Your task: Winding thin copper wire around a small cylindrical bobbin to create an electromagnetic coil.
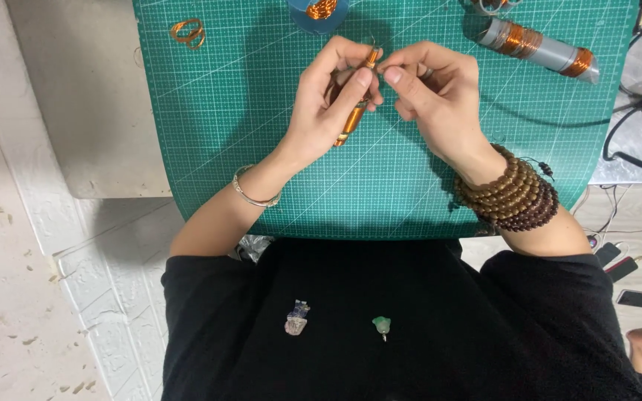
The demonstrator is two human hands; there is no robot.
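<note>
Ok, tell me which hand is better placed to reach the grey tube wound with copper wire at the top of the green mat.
Right. The right hand is nearer the grey tube wound with copper wire; the left hand grips a copper-wrapped stick.

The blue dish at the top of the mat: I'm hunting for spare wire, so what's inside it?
The blue dish holds a small coil of copper wire. The picture's top edge cuts off the dish's far part, so anything more inside cannot be seen.
</note>
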